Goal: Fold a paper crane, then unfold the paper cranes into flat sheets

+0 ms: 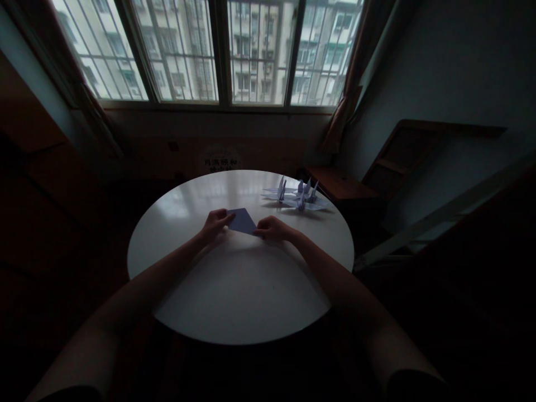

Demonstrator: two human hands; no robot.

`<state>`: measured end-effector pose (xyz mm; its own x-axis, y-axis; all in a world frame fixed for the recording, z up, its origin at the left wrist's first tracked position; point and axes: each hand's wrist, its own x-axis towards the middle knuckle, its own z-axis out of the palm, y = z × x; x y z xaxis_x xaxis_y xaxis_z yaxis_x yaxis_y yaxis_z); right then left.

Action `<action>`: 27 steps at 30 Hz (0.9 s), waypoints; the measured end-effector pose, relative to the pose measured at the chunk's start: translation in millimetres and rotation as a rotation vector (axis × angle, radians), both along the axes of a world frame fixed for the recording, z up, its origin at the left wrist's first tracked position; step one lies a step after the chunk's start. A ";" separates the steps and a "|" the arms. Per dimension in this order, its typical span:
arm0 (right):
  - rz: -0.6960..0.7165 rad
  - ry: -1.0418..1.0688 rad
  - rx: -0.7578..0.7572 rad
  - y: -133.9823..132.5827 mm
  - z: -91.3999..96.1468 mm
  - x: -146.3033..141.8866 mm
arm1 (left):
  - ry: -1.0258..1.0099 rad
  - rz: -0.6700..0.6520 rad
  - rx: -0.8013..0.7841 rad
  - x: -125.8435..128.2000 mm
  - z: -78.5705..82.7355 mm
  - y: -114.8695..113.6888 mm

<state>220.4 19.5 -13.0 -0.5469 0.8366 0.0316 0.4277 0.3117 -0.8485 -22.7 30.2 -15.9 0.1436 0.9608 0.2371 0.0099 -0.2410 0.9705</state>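
A small sheet of purple-blue paper [243,221] is held between my two hands, just over the white round table. My left hand [216,224] pinches its left edge, the thumb lying on top. At its lower right corner, the fingers of my right hand [273,228] are closed on the paper. Whether the paper is folded into layers I cannot tell. Several folded paper cranes [301,202] in pale purple stand beyond my right hand, with wings spread.
The round white table [238,312] has a glossy top. Behind it is a barred window [259,56] with curtains [341,120] at the sides. A low brown wooden cabinet [341,184] stands to the right, with a wooden frame [402,162] leaning near the wall.
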 end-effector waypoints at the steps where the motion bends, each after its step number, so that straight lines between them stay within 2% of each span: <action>1: 0.005 0.006 -0.012 0.3 -0.7 -0.2 | 0.000 0.010 -0.017 -0.2 -0.3 -0.3; 7: 0.019 0.001 -0.004 2.0 -3.6 -1.2 | 0.014 0.068 -0.082 -0.6 0.9 -2.8; 11: 0.032 -0.011 -0.005 -0.7 -0.9 -1.1 | 0.019 0.136 -0.081 -2.1 -0.9 0.6; 14: 0.038 -0.024 -0.008 -2.7 1.4 -1.2 | 0.055 0.137 -0.057 -4.5 -4.8 5.4; 17: 0.053 -0.054 0.006 -3.0 2.8 -1.3 | 0.189 0.166 0.083 -8.0 -8.8 10.9; 21: 0.027 -0.187 0.111 -1.8 5.1 0.0 | 0.549 0.219 0.470 -10.9 -9.8 11.4; 24: 0.036 -0.296 0.273 -1.0 6.4 2.4 | 0.775 0.151 0.652 -9.1 -8.4 4.1; 27: 0.067 -0.355 0.423 0.4 5.0 4.6 | 0.896 -0.030 0.701 -6.3 -8.1 -3.0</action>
<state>225.0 19.9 -8.0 -0.6369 0.7538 0.1616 0.6319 0.6305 -0.4508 -29.0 27.2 -24.0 0.5529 0.6505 0.5208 0.6172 -0.7396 0.2685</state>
